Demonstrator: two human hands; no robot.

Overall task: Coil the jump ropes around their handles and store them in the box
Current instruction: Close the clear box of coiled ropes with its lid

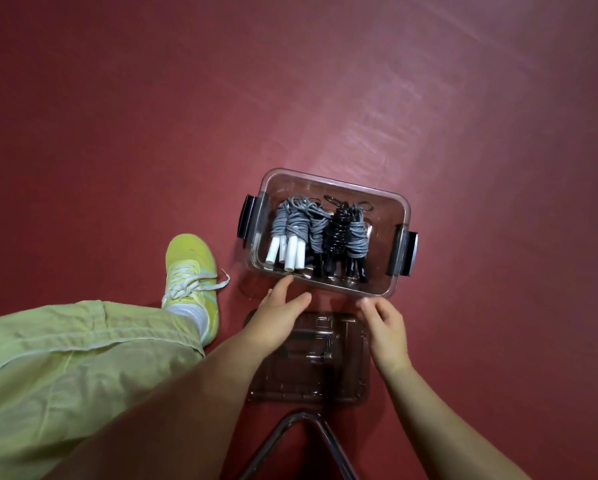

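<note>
Jump ropes [320,232] lie coiled inside the clear box [399,202]; both hands, the left [278,315] and the right [387,332], hover relaxed, holding nothing.

The clear lid [308,358] on the floor is partly covered by the left hand [277,318] and the right hand [387,332], so its side edges are hidden; whether the fingers grip it or only rest on it cannot be told; the coiled jump ropes [320,230] in the box [399,209] overlap too closely to count; the dark tube [304,441] below runs off the bottom edge; the trouser leg [65,368] is cut off at the left.
</note>
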